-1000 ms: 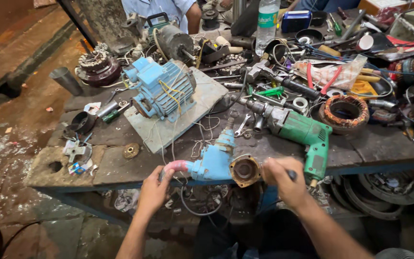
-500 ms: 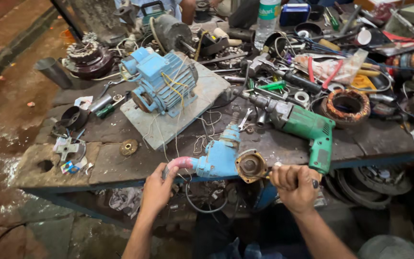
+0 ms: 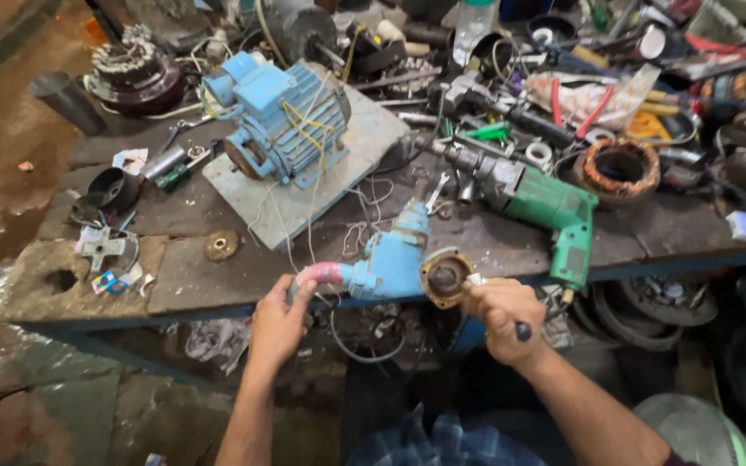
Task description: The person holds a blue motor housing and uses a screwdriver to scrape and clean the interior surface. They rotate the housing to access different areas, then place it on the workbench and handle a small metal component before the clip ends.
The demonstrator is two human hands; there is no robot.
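Pump: small light-blue water pump lying at the near edge of the workbench, its rusty round end plate turned toward the right, a pinkish hose stub sticking out its left side.

Left hand: the left hand is wrapped around the hose stub end, basically pinning the pump so it can't spin or slide off the edge.

Right hand: the right hand is clenched on a dark-handled tool, looks like a screwdriver, with the tip end up against the end plate. Can't make out the exact fastener, too small.

Doing it well: judging by the rust, that plate probably fights back, so keep the tool square to it and push in firmly while the left hand braces. The pump hangs right at the bench lip, so sliding it a bit farther in would likely be safer.

Just beyond: a green power drill lies right of the pump, loose white wire tangled just behind it.

Farther back: a bigger blue electric motor on a grey slab, a copper-wound stator far right, red-handled pliers, and piles of parts.

Left side: a brass disc and a small fan impeller well apart from the hands.
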